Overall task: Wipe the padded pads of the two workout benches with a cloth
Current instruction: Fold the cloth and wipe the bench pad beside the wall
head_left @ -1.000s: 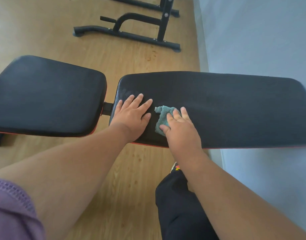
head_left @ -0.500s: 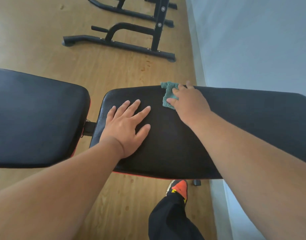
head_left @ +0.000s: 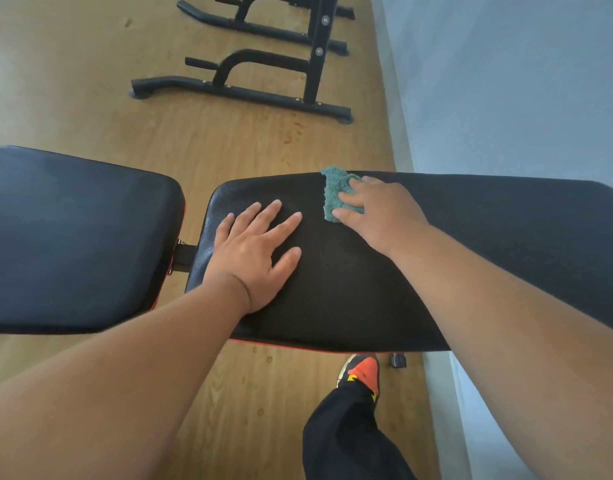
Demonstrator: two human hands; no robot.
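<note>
Cloth (head_left: 334, 197), teal nubby, under flat right hand (head_left: 381, 216); left hand (head_left: 256, 251) splayed on grained pad (head_left: 350, 289)

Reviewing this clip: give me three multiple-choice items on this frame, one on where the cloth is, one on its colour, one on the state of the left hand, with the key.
1. Where is the cloth?
A. at the long pad's far edge
B. on the floor
C. on the short pad

2. What colour is the cloth?
A. white
B. teal
C. red

3. How is the left hand?
A. gripping the cloth
B. lifted in the air
C. flat on the long pad, fingers spread

Key: 1 A, the right hand presses it at the far edge of the long pad; 2 B, it reads blue-green; 3 C, the palm lies flat.
</note>
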